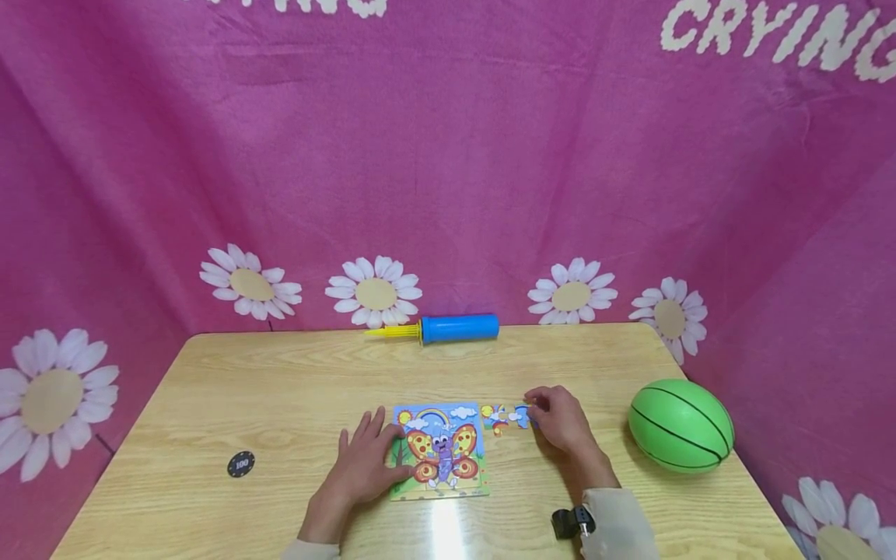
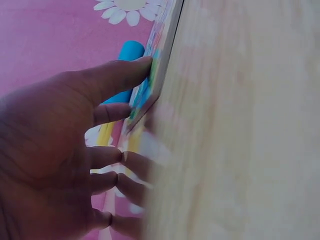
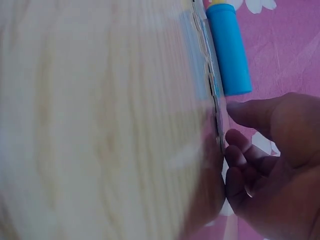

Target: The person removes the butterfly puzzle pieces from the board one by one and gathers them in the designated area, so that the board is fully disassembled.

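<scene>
Chip, left of left hand | fingers spread, thumb and index touching butterfly puzzle to its right | puzzle pieces beside right hand | its fingers bent, I can't tell if gripping one | ball farther right

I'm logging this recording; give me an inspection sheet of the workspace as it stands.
Surface: wood-grain table, with a bright reflection on the wearer's side of the puzzle.
Job's things: puzzle showing a butterfly, lying flat; pieces just right of it.
Clutter: pump along the far edge, chip at left, ball at right.
Hands: left hand touches the puzzle's left side; right hand is at the pieces, grip unclear.
Cables: nothing seen.
Surroundings: pink curtain with daisies and white lettering.
</scene>
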{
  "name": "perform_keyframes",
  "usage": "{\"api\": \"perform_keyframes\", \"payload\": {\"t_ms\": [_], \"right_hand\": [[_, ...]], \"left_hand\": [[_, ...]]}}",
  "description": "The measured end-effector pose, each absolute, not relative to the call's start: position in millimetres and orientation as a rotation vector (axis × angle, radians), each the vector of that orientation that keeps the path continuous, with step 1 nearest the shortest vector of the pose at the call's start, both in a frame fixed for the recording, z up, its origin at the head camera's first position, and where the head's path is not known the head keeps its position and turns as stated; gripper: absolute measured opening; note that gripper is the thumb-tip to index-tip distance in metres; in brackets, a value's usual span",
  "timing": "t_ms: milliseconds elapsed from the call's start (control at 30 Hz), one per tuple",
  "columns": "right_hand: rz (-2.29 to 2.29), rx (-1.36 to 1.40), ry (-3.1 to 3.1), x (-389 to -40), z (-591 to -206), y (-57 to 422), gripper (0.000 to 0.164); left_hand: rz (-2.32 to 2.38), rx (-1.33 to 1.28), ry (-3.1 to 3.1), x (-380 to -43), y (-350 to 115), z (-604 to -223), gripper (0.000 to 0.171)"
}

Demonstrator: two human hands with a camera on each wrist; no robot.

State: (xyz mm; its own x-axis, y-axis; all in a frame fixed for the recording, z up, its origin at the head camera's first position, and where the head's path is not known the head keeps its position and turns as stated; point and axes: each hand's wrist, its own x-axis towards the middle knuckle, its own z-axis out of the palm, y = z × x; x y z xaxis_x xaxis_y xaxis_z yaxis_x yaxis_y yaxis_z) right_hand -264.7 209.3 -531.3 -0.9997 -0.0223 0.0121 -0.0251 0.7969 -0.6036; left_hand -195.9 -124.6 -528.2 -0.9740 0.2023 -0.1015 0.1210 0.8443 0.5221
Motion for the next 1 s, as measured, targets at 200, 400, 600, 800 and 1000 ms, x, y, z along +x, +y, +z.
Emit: {"api": "perform_keyframes", "payload": {"t_ms": [200,400,600,800,1000], "right_hand": [[1.021,0.137,-2.887,-263.8,-529.3,205.3,0.021],[1.151,0.161,-2.875,-256.9,-526.2,183.8,0.021],[1.211,0.239,-2.895,-251.1,-525.7,163.1,0.02],[1.115,0.493,-2.908,-249.4,-524.8,146.4,0.018],[1.04,0.648,-2.975,-246.5,-522.2,135.5,0.02]], "left_hand": [[0.833,0.236,2.874,-197.3,-123.1,-529.6,0.067],[0.844,0.153,2.895,-199.2,-120.4,-529.6,0.069],[0.839,0.113,2.93,-200.9,-116.7,-530.1,0.071],[0.884,0.133,2.939,-202.6,-110.1,-529.3,0.071],[0.829,0.176,2.939,-203.4,-104.9,-528.4,0.075]]}}
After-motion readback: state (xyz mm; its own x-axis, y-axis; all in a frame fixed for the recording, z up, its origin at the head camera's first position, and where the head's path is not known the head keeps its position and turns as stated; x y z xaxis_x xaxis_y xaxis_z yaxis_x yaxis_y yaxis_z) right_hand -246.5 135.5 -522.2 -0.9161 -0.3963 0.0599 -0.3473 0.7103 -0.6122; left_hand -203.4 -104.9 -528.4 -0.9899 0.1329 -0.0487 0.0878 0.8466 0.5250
